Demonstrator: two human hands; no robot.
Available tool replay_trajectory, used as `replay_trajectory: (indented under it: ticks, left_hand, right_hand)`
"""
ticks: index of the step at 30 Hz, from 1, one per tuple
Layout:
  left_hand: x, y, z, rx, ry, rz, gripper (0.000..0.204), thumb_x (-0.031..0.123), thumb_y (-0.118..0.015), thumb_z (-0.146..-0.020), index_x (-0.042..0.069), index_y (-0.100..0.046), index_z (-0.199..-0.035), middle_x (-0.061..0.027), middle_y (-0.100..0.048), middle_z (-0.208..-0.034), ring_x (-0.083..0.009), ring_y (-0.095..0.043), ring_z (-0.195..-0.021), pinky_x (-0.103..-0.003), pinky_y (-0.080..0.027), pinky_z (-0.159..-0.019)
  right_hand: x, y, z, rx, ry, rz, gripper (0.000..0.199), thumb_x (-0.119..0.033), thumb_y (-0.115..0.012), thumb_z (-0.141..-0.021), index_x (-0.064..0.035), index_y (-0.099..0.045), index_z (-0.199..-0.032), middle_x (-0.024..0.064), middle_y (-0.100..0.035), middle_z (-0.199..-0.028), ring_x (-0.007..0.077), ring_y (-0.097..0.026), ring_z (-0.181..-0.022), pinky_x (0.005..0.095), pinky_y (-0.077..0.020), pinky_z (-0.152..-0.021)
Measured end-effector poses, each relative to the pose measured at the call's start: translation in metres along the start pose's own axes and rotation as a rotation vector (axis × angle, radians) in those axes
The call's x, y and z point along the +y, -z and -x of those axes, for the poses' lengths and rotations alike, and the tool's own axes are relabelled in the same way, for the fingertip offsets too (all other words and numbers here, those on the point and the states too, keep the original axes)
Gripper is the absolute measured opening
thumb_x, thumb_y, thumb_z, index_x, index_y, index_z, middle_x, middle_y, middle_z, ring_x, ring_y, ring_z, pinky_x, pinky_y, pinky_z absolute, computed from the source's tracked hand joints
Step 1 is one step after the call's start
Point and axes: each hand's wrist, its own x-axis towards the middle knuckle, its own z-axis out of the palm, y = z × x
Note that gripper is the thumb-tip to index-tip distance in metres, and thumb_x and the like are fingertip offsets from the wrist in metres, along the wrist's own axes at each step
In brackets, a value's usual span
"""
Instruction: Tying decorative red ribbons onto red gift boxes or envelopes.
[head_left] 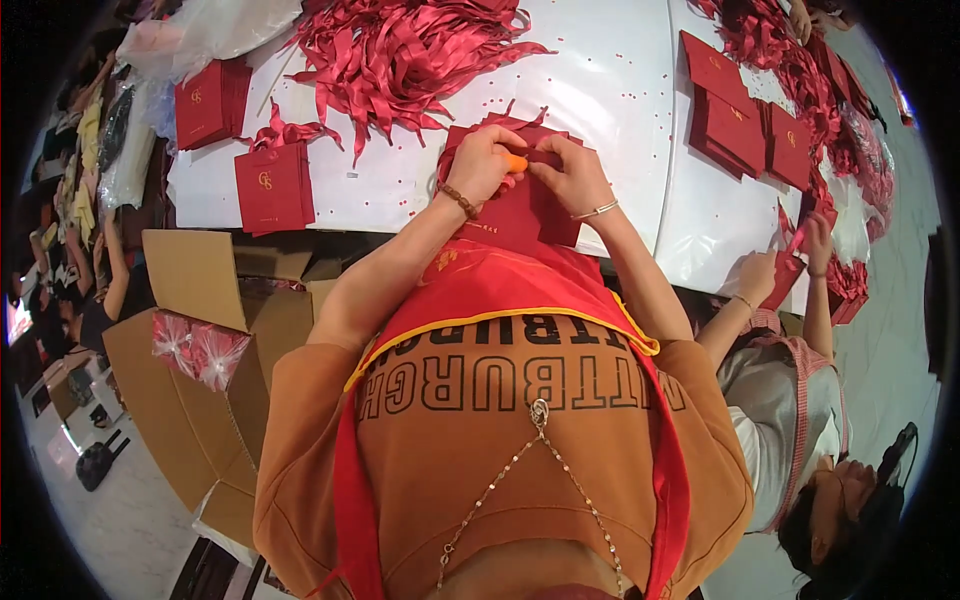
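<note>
Red paper gift bags [520, 215] lie in a stack at the table's front edge, right before me. Over them, my left hand [482, 165] is closed, with a small orange tool [516, 162] showing at its fingertips; the tool's exact kind is hidden. My right hand [575, 175] is closed in a pinch close to the orange tool, at the upper part of the top bag. What its fingertips hold is too small to make out. Loose red ribbon ends [525, 115] stick out just beyond my hands.
A big heap of red ribbons [400, 60] covers the far table. Bag stacks stand at left [275, 190] and right [728, 130]. An open cardboard box [190, 270] with plastic-wrapped red goods sits at my left. On my right, a co-worker's hands [760, 275] handle a red bag.
</note>
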Motion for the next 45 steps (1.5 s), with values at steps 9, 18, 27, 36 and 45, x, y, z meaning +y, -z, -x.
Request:
replay_trajectory:
  ticks: [9, 18, 27, 36, 45]
  left_hand:
    - [0.001, 0.0, 0.001, 0.131, -0.583, -0.761, 0.018, 0.0, -0.054, -0.07, 0.001, -0.058, -0.088, -0.0085, -0.06, -0.061, -0.0133, -0.054, -0.049, -0.027, -0.04, -0.043]
    - [-0.004, -0.003, -0.001, 0.045, -0.386, -0.529, 0.019, -0.002, -0.054, -0.073, -0.001, -0.053, -0.091, -0.0052, -0.056, -0.061, -0.0086, -0.049, -0.049, -0.02, -0.037, -0.043]
    - [0.001, 0.01, 0.001, -0.06, -0.161, -0.022, 0.018, 0.006, -0.06, -0.076, 0.001, -0.053, -0.092, -0.0073, -0.059, -0.066, -0.0123, -0.05, -0.046, -0.023, -0.039, -0.043]
    - [0.042, 0.047, -0.016, -0.302, -0.276, -0.748, 0.019, 0.021, -0.06, -0.078, 0.002, -0.064, -0.083, -0.0058, -0.063, -0.077, -0.0125, -0.057, -0.072, -0.027, -0.043, -0.066]
    - [0.048, 0.05, -0.048, -0.595, -0.018, -0.763, 0.021, 0.016, -0.057, -0.073, -0.002, -0.065, -0.082, -0.006, -0.063, -0.072, -0.0101, -0.055, -0.07, -0.024, -0.043, -0.067]
  right_hand:
    - [-0.001, -0.007, 0.007, 0.113, 0.166, 0.06, 0.015, -0.006, -0.062, -0.072, -0.0017, -0.057, -0.085, 0.0152, -0.06, -0.079, 0.0314, -0.058, -0.072, 0.0364, -0.0454, -0.062]
    - [0.003, -0.006, 0.006, 0.088, 0.099, -0.094, 0.019, -0.007, -0.062, -0.073, -0.0008, -0.058, -0.09, 0.0147, -0.059, -0.077, 0.0282, -0.057, -0.067, 0.033, -0.0446, -0.061]
    - [0.002, -0.006, 0.006, 0.018, 0.115, -0.104, 0.021, -0.006, -0.061, -0.075, -0.001, -0.057, -0.095, 0.0145, -0.058, -0.084, 0.0282, -0.057, -0.073, 0.0326, -0.0446, -0.064]
    - [-0.011, -0.012, 0.006, 0.032, 0.316, -0.022, 0.019, -0.003, -0.058, -0.076, -0.0031, -0.057, -0.095, 0.014, -0.055, -0.084, 0.0317, -0.055, -0.077, 0.0357, -0.0447, -0.066]
    - [-0.015, -0.016, 0.003, 0.033, 0.349, 0.047, 0.019, -0.003, -0.059, -0.076, -0.0028, -0.058, -0.095, 0.0133, -0.056, -0.085, 0.0298, -0.056, -0.076, 0.0339, -0.045, -0.066]
